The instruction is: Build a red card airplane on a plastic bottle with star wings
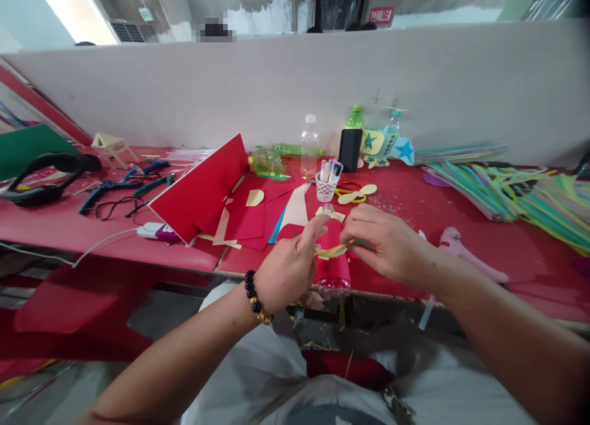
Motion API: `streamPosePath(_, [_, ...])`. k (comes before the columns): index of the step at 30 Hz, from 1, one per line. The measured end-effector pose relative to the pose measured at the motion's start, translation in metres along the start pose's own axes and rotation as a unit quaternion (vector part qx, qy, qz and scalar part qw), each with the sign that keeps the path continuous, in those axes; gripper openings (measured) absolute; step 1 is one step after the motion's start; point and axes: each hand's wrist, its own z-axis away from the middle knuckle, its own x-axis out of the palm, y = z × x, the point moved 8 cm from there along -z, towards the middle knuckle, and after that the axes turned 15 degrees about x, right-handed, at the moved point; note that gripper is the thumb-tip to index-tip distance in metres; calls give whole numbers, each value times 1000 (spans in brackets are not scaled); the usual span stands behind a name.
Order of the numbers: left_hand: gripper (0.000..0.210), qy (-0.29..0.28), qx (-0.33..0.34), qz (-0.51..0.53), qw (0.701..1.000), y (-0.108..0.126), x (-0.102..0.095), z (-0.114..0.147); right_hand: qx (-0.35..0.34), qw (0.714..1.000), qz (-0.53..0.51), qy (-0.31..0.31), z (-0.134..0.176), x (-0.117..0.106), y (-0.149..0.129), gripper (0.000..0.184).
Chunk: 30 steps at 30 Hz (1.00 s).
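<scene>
A clear plastic bottle (332,286) wrapped in red paper lies at the table's front edge, its neck pointing away from me. Over it, a curved pale yellow paper strip (332,251) spans the gap between my hands. My left hand (295,265), beaded bracelet at the wrist, is closed at the strip's left end; its inner fingertips are partly hidden. From the right, my right hand (387,243) pinches the other end. Just beyond are yellow-handled scissors (367,191) with a yellow paper propeller shape (357,194) across them.
A pink glue gun (470,256) lies right of my hands, near straws (502,188). A pen cup (325,188) and bottle (309,145) stand behind. Left are paper sheets (246,219), a leaning red board (203,194) and pliers (104,194).
</scene>
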Motion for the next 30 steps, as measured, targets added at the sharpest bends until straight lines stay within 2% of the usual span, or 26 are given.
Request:
streamPosePath(3, [70, 18, -5, 4, 1000, -3, 0, 2, 20, 999, 1, 25, 6, -2, 6, 13])
streamPosePath(7, [64, 41, -7, 12, 999, -2, -2, 2, 54, 991, 16, 121, 14, -12, 16, 14])
streamPosePath(10, [60, 48, -17, 6, 999, 0, -4, 3, 78, 985, 17, 153, 18, -15, 19, 20])
streamPosePath(13, [59, 50, -21, -5, 999, 2, -6, 4, 79, 986, 16, 145, 18, -16, 16, 23])
streamPosePath(17, [63, 42, -22, 14, 999, 2, -4, 5, 39, 993, 19, 107, 11, -14, 8, 41])
streamPosePath(19, [67, 36, -22, 31, 999, 1, -1, 5, 18, 996, 19, 86, 5, -13, 5, 44])
streamPosePath(23, [71, 27, -23, 20, 999, 0, 1, 6, 0, 997, 39, 60, -6, -10, 4, 37])
streamPosePath(26, [71, 28, -15, 7, 999, 0, 0, 5, -8, 998, 40, 41, -11, -8, 3, 24])
streamPosePath(28, [68, 36, -7, 4, 999, 0, -1, 5, -6, 999, 36, 26, -10, -5, 3, 15])
streamPosePath(30, [59, 61, 3, -5, 998, 0, -3, 7, -1, 999, 29, 14, -6, 1, 5, 14])
